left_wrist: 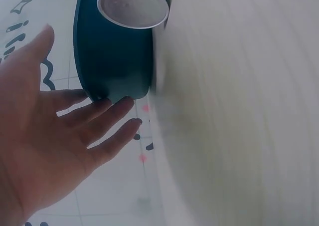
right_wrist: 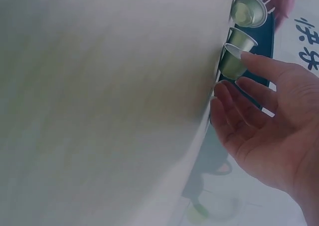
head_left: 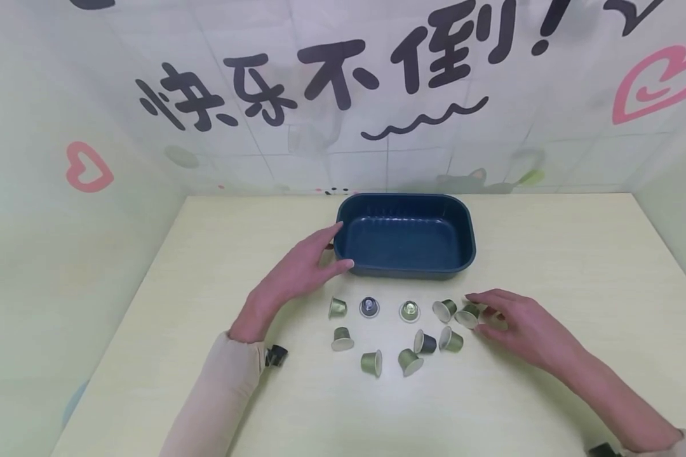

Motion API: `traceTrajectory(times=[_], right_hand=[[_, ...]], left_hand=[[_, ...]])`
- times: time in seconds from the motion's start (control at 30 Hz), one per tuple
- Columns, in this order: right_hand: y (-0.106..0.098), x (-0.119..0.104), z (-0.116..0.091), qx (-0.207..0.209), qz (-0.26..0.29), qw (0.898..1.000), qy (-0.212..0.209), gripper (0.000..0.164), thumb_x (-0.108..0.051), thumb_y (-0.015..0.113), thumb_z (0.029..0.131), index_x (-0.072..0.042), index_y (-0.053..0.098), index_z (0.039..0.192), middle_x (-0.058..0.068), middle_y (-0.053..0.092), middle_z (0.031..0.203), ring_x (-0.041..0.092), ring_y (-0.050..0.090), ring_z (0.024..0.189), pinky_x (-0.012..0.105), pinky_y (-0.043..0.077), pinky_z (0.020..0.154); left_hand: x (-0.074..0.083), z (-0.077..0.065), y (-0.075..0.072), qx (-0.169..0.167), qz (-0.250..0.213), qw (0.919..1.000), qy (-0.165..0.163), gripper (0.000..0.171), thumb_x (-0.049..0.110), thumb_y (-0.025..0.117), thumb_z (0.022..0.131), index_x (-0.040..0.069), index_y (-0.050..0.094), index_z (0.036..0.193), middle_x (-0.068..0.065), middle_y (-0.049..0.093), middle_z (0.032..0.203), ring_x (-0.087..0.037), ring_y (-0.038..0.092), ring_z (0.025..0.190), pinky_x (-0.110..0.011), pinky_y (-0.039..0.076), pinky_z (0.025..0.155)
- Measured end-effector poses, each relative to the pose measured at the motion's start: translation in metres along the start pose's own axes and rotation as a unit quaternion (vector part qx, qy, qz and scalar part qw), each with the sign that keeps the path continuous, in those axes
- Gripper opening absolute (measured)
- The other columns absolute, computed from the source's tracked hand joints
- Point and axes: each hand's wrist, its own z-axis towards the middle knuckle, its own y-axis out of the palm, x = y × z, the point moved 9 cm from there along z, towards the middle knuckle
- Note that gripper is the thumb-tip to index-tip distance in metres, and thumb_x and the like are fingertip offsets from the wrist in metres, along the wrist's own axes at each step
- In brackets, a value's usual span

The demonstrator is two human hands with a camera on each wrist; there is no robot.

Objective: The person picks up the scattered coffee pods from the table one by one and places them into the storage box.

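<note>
In the head view, a dark blue rectangular tub with rounded corners [head_left: 403, 246] is seemingly being touched at its left end by the left hand [head_left: 303, 266], whose thumb and fingers are being held wide apart, with nothing gripped. The rightmost small green metallic capsule with a pale round lid [head_left: 468, 317] is being bracketed, in front of the tub, by the loosely bent fingers of the right hand [head_left: 523, 327]. For good handling, it should be pinched gently by its sides, so that the neighbouring green capsule [head_left: 447, 310] is not being knocked. All this is being supported by a pale wood-grained table [head_left: 549, 247], enclosed by a whitish wall with black lettering [head_left: 320, 152].

In the left wrist view, the fingers are being shown spread across the tub's end; the table is being blurred.

In the right wrist view, the capsule's lid is being overlapped by one fingertip; no firm hold is being shown, and light contact cannot be told.
</note>
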Motion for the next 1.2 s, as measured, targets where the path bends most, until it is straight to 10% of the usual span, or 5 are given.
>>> traceTrajectory(times=[0.47,1.2], right_hand=[[0.004,-0.001,0.002,-0.014,0.035,0.999,-0.008,0.049,0.0,0.081,0.078,-0.007,0.068,0.124,-0.006,0.068,0.104,0.007,0.062,0.082,0.029,0.055,0.072],[0.006,-0.001,0.003,0.006,0.035,0.999,-0.024,0.042,-0.001,0.082,0.077,-0.007,0.071,0.117,-0.007,0.067,0.102,0.005,0.062,0.079,0.027,0.055,0.069]], left_hand=[[0.001,0.009,-0.004,0.023,0.031,0.9993,-0.001,0.084,0.049,0.066,0.093,0.01,0.029,0.157,-0.011,0.041,0.154,-0.026,0.051,0.131,-0.041,0.037,0.111],[-0.002,0.013,-0.003,0.026,0.001,0.9996,0.011,0.087,0.049,0.07,0.09,0.01,0.029,0.157,-0.009,0.033,0.159,-0.026,0.037,0.141,-0.042,0.03,0.115]])
